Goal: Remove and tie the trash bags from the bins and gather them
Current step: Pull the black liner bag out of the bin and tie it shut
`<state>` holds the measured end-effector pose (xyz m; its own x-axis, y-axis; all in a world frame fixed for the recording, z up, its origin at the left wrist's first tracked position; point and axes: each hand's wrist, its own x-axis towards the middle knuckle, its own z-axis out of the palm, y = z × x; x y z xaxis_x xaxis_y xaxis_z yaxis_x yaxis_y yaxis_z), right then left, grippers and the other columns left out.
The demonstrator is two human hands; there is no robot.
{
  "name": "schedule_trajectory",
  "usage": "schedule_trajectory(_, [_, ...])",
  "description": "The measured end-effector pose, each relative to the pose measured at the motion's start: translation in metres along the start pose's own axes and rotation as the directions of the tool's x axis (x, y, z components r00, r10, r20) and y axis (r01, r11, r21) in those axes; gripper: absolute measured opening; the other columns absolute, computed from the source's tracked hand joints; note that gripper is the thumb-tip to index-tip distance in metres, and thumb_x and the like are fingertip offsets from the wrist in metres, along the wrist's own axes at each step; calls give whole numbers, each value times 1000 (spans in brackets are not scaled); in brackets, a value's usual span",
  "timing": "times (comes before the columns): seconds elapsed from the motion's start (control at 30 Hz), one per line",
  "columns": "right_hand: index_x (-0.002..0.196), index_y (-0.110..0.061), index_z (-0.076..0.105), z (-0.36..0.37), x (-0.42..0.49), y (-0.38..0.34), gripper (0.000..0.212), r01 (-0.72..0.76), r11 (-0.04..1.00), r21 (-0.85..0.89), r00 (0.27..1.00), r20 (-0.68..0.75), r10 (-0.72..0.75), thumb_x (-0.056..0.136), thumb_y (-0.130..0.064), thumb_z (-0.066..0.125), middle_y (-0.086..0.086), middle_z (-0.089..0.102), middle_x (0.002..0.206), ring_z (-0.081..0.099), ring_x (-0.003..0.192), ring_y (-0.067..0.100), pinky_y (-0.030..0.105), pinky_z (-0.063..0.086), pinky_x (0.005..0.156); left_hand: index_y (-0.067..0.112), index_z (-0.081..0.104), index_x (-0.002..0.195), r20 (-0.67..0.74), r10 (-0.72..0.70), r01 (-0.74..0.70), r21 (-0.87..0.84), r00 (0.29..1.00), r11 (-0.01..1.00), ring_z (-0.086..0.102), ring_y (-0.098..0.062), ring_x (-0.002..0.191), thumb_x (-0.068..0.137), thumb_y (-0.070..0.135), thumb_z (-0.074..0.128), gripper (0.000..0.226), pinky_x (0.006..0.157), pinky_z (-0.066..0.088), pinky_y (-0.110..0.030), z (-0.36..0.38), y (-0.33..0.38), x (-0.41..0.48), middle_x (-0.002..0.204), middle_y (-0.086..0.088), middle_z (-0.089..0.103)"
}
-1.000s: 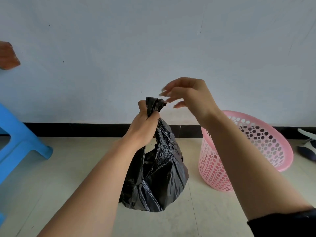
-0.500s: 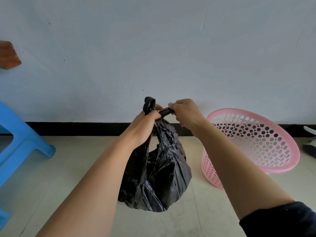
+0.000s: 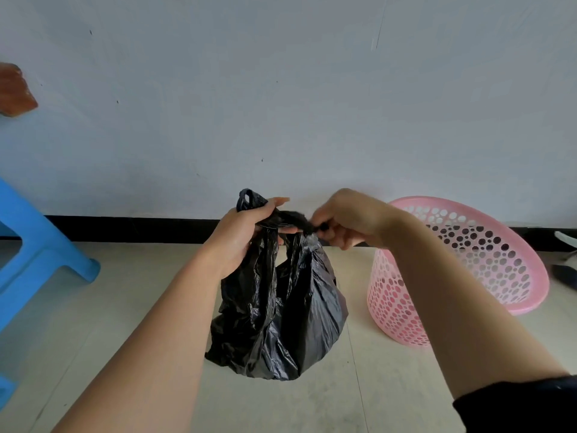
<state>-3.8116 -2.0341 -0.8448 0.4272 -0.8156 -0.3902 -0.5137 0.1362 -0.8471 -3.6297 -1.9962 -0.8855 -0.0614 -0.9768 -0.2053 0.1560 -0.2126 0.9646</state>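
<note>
A black trash bag point(image 3: 281, 310) hangs in the air over the floor, bulging at the bottom. My left hand point(image 3: 240, 235) is closed around the gathered top, with one handle loop sticking up above the fist. My right hand point(image 3: 346, 218) pinches the other twisted handle and holds it stretched to the right, taut between both hands. A pink perforated bin point(image 3: 462, 276) stands on the floor to the right of the bag, without a liner, partly behind my right forearm.
A blue plastic stool point(image 3: 37, 260) stands at the left edge. A pale wall with a black baseboard point(image 3: 140, 228) runs close behind. A shoe point(image 3: 565, 270) lies at the far right. Pale floor tiles spread below the bag.
My right hand came down from above the bag, took the twisted handle and pulled it out to the right. The left hand kept its hold on the bag's top.
</note>
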Motion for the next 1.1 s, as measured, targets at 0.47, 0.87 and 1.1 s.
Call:
schedule_trajectory(0.47, [112,-13,65,33,36,36,44,232,917,-325,952,-117,-282,72,-11,80,6,65,105,58,95,20,33,42,86,23,74,94,22,134,-119,615,991,780,67,-15,80,67,3,82,34,88,50,-29,-8,14,-2,89,0,73])
schedule_trajectory(0.87, [80,-4,59,44,40,37,13,255,963,-88,949,-168,-266,78,-10,70,10,53,69,42,65,18,29,29,58,21,64,92,-207,472,-96,837,857,539,57,-7,63,75,22,77,22,52,39,-17,-12,-12,6,70,8,63])
schedule_trajectory(1.1, [97,-19,66,48,50,41,67,38,937,346,988,-152,16,67,-78,56,-6,66,82,59,77,12,33,44,73,19,67,82,-327,590,-199,730,738,654,60,-11,85,70,26,82,21,70,42,-12,-12,-35,10,85,10,66])
